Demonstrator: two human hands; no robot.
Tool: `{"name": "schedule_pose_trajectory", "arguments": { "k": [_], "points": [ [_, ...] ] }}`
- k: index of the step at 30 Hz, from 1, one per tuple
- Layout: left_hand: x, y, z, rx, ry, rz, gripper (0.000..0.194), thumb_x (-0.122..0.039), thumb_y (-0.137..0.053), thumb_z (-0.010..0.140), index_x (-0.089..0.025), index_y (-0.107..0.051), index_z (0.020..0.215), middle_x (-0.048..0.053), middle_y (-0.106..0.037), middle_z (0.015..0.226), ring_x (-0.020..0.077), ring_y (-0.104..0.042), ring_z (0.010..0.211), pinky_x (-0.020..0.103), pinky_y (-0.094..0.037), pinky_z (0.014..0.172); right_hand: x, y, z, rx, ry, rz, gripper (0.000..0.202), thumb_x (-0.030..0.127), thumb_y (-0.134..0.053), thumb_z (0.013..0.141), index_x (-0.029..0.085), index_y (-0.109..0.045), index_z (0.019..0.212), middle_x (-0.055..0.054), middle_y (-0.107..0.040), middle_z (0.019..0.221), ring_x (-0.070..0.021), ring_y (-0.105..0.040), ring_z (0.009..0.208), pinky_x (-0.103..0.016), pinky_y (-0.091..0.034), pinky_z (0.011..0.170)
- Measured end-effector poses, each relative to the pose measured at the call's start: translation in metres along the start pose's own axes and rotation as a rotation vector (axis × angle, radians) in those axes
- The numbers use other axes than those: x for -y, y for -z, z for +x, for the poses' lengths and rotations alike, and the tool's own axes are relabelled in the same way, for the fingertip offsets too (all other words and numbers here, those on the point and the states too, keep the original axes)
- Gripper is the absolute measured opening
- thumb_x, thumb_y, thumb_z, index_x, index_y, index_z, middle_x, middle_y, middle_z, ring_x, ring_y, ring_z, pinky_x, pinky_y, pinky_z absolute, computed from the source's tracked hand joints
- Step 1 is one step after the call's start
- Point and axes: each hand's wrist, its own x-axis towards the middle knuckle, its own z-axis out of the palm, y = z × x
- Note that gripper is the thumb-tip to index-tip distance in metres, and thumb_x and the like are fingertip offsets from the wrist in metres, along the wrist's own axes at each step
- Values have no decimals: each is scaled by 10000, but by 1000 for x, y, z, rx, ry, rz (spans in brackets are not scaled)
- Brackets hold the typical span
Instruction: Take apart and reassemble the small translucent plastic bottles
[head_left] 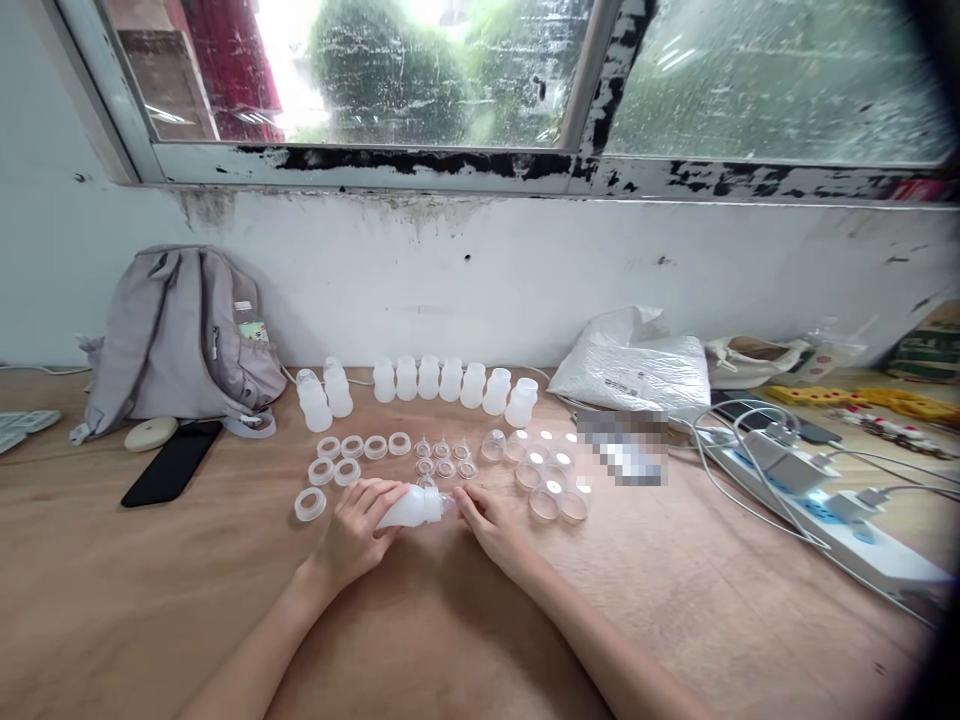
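My left hand (361, 524) is wrapped round a white baby bottle (409, 508), held on its side with its neck to the right. A clear nipple (446, 504) sits at the bottle's mouth. The fingers of my right hand (486, 518) pinch the nipple's tip. Just beyond my hands lie several white collar rings (298, 505), clear nipples (442, 450) in rows and clear dome caps (544, 506). Farther back stands a row of open white bottles (451, 380). To their left, two bottles (314, 402) have tops fitted.
A grey backpack (176, 340), black phone (171, 465) and round cream case (150, 432) are on the left. At the right are a white plastic bag (637, 360) and a power strip (885, 555) with chargers and loose cables. A wall and window close off the back.
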Motion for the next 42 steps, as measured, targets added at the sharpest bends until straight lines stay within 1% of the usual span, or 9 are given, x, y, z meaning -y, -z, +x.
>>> {"name": "schedule_pose_trajectory", "arguments": {
  "k": [6, 10, 12, 16, 25, 30, 33, 37, 42],
  "points": [
    [-6, 4, 2, 54, 53, -141, 419, -248, -516, 750, -197, -460, 1162, 98, -572, 1036, 225, -527, 936, 373, -421, 823, 4, 5, -1, 9, 54, -24, 326, 407, -439, 801, 185, -403, 565, 40, -399, 529, -98, -356, 509, -218, -270, 480],
    [-22, 11, 8, 160, 242, -438, 393, -331, -524, 742, -199, -505, 1111, 78, -600, 997, 207, -561, 866, 319, -462, 745, 11, 5, -3, -5, -60, 227, 320, 438, -444, 796, 185, -445, 599, 44, -417, 515, -92, -387, 483, -213, -320, 474],
    [-30, 13, 12, 220, 382, -619, 346, -361, -492, 765, -181, -542, 1056, 60, -623, 938, 194, -578, 808, 292, -469, 697, 17, 5, -4, 26, -74, 414, 251, 446, -495, 764, 196, -523, 773, 17, -518, 645, -113, -483, 585, -224, -393, 539],
    [-37, 10, 15, 321, 551, -856, 339, -396, -438, 796, -138, -585, 959, 40, -636, 797, 175, -586, 699, 252, -464, 590, 26, 4, -6, 191, -83, 581, 391, 433, -597, 690, 211, -547, 1008, -54, -576, 944, -188, -534, 879, -306, -436, 745],
    [-35, -9, 1, 87, 299, -414, 399, -318, -539, 748, -206, -462, 1124, 62, -586, 1001, 186, -566, 894, 299, -472, 777, 13, -12, -13, 12, -50, 369, 384, 435, -554, 729, 197, -558, 1030, -72, -590, 1029, -217, -521, 963, -326, -424, 811],
    [-34, -11, 4, 37, 323, -312, 401, -338, -537, 749, -201, -448, 1115, 62, -585, 1000, 194, -570, 912, 300, -482, 768, 11, -6, -7, 21, -37, 279, 416, 421, -538, 744, 202, -509, 1096, -60, -609, 933, -177, -572, 803, -292, -467, 702],
    [-31, -9, 6, 19, 370, -258, 389, -347, -533, 751, -207, -448, 1104, 57, -580, 1020, 193, -561, 936, 312, -473, 789, -1, 2, 1, -142, -3, 78, 502, 388, -491, 777, 224, -377, 1238, -85, -577, 1015, -165, -569, 757, -293, -475, 657],
    [-28, -8, 4, 18, 328, -203, 383, -344, -532, 749, -207, -452, 1097, 59, -584, 1011, 200, -561, 931, 323, -471, 785, -29, 12, 19, -372, 98, -234, 510, 271, -423, 797, 231, -299, 1290, -113, -352, 1305, -211, -500, 1007, -350, -444, 790],
    [-23, -12, -1, 36, 233, -173, 416, -321, -529, 752, -199, -417, 1133, 74, -580, 1028, 207, -552, 921, 331, -464, 775, -55, 14, 37, -417, 56, -490, 563, 113, -338, 747, 146, -256, 1304, -133, -279, 1336, -234, -291, 1222, -399, -351, 929]
  ]
}}
